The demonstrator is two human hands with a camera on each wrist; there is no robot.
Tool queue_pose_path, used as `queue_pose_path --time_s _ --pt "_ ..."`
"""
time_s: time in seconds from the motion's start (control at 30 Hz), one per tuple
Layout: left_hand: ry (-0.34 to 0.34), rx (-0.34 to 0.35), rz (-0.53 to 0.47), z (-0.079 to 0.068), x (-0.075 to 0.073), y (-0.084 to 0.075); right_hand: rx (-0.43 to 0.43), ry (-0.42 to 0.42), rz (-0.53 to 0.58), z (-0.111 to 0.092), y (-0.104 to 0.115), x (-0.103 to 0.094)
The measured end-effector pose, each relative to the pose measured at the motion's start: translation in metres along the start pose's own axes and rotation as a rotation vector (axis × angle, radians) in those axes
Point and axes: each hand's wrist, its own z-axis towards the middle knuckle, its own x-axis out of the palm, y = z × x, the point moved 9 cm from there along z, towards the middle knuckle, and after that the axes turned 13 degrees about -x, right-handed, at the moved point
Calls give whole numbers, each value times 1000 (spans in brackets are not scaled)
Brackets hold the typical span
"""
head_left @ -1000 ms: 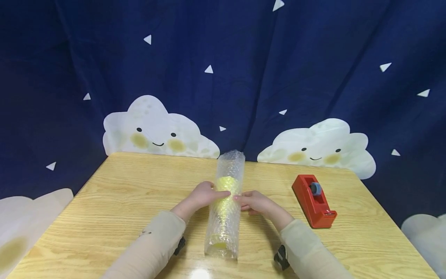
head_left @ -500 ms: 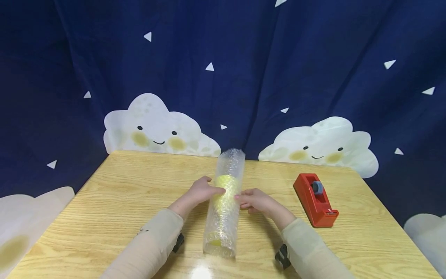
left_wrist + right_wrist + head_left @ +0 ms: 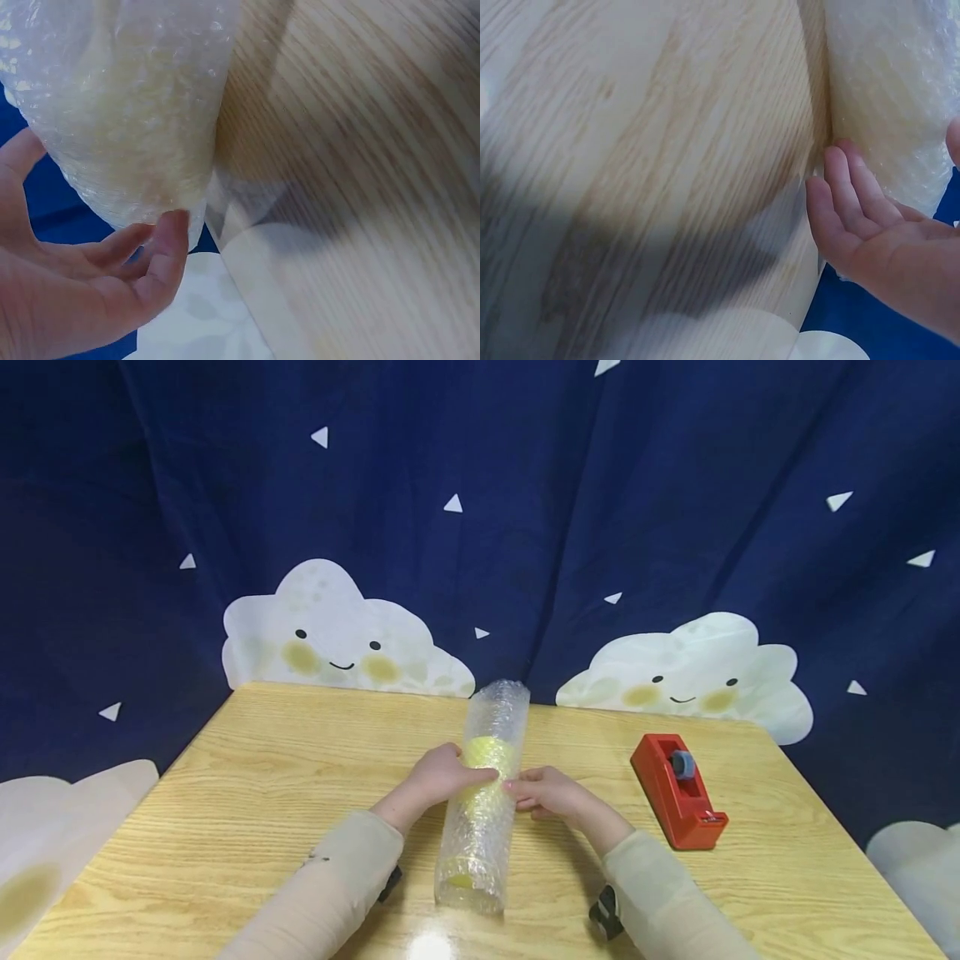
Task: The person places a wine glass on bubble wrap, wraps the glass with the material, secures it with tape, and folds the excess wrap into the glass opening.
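Note:
A long roll of clear bubble wrap (image 3: pixel 480 835) lies lengthwise on the table, with something yellow (image 3: pixel 491 750) showing through it. On the roll's left side my left hand (image 3: pixel 442 774) holds it, thumb laid over the top. In the left wrist view, curled fingers (image 3: pixel 166 251) of that hand meet the bubble wrap (image 3: pixel 135 112) at its side. My right hand (image 3: pixel 551 795) holds the roll from the right, thumb tip against the wrap. The right wrist view has its fingers (image 3: pixel 847 187) bent along the lower side of the bubble wrap (image 3: pixel 892 82), close over the tabletop.
A red tape dispenser (image 3: pixel 678 793) with a blue roll of tape (image 3: pixel 681 765) stands to the right on the wooden table (image 3: pixel 315 735). Behind the table's far edge hangs a dark blue curtain (image 3: pixel 375 527) with white clouds.
The left thumb drew back left slightly half a second ago and now lies further over the roll again. The roll's near end has shifted slightly left; the right hand stays nearly still.

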Motion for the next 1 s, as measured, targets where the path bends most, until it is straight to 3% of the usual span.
queue_pose_path --time_s 0.2,0.37,0.77,1.0 --pt "-25 14 25 0 -1 -2 2 -5 18 1 -1 0" --pt "-10 -26 -11 0 -3 1 -2 1 29 1 -2 1" --pt "68 -64 -181 4 -1 6 -10 -6 62 1 2 2" --pt "181 -106 -358 10 10 15 -20 -35 97 1 3 0"
